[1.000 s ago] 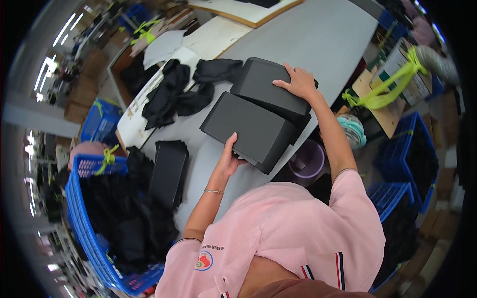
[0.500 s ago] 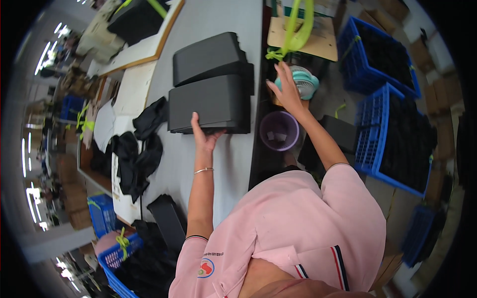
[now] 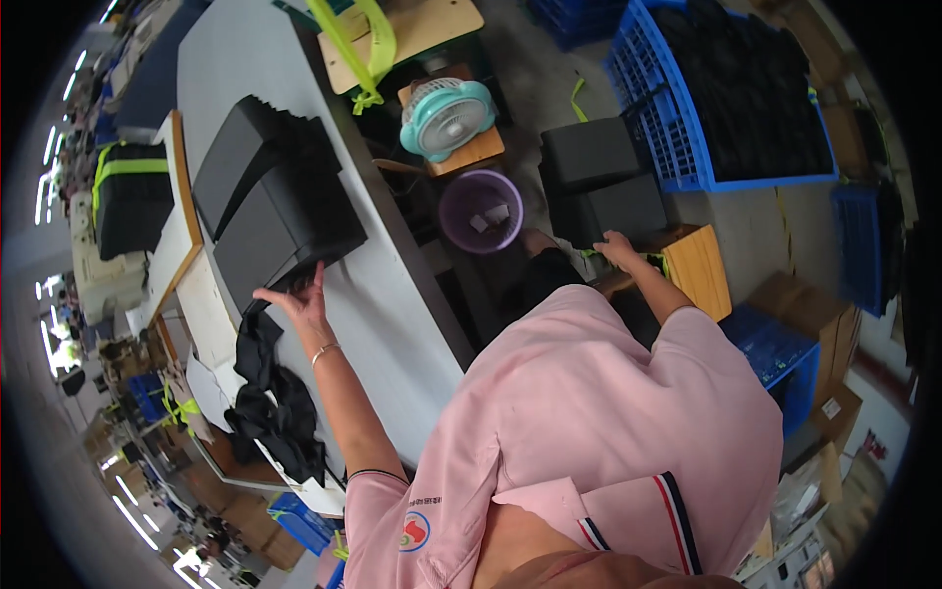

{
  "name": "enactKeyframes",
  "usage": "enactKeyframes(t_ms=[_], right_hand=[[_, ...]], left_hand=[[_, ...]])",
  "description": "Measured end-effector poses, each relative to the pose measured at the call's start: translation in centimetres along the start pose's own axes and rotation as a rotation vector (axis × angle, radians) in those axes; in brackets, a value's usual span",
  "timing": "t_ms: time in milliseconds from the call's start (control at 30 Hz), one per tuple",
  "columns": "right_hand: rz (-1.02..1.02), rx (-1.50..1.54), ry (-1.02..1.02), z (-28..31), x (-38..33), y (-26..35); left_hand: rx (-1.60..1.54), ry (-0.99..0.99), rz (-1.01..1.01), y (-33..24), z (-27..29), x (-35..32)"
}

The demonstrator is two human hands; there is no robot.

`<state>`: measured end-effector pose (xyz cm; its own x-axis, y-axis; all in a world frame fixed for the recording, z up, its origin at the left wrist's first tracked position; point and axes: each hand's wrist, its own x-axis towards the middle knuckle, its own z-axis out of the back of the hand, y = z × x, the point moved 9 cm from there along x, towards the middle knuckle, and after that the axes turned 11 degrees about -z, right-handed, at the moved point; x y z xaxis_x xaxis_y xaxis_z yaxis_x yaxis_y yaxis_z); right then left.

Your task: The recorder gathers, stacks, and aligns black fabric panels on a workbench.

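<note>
Two piles of black rectangular panels (image 3: 285, 211) sit side by side on the grey table (image 3: 383, 294), their right edges uneven. My left hand (image 3: 302, 302) is at the near edge of the closer pile, thumb and fingers apart, touching its lower corner. Beside the table, my right hand (image 3: 616, 250) reaches down by a wooden stool (image 3: 699, 270). Its fingers are drawn together near a yellow-green strap (image 3: 589, 253); what they hold, if anything, is too small to make out. More black panels (image 3: 589, 157) are stacked on the floor just beyond it.
A purple bin (image 3: 481, 211) with paper scraps stands by the table edge. Behind it a turquoise fan (image 3: 448, 118) rests on a wooden stand. A blue crate (image 3: 667, 108) full of black pieces is at the far right. Black fabric (image 3: 280, 402) lies left of my forearm.
The view has swung right. My right hand has dropped from beside the fan to the stool. My left hand has stayed at the pile, its thumb slipping off the top to the near corner.
</note>
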<state>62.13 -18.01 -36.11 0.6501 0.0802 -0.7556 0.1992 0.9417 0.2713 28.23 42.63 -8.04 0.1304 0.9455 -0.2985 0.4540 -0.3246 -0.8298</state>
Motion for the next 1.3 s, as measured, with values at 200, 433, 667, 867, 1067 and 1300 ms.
enactKeyframes(t_ms=[200, 433, 667, 867, 1067, 1300], right_hand=[[-0.220, 0.528, 0.248, -2.3, 5.3, -1.1], [-0.388, 0.793, 0.057, -3.1, 10.1, -6.4], [-0.819, 1.234, -0.329, -7.3, 11.2, -18.3], [-0.955, 1.591, -0.290, -10.9, 10.7, -18.9], [-0.974, 1.833, -0.273, -14.4, 14.8, -23.8], [-0.379, 2.203, -0.142, -13.5, 18.2, -17.5]], left_hand=[[0.800, -0.087, -0.352, 5.4, 6.8, -2.1], [1.603, 0.304, -0.894, 9.2, 0.7, -9.7], [1.676, 0.326, -0.890, 9.4, 0.7, -9.1], [1.367, 0.475, -0.915, 12.2, -10.6, -17.7], [0.926, 1.071, -0.283, 32.6, -19.5, -25.9], [0.922, 1.576, -0.254, 51.5, -18.0, -30.9]])
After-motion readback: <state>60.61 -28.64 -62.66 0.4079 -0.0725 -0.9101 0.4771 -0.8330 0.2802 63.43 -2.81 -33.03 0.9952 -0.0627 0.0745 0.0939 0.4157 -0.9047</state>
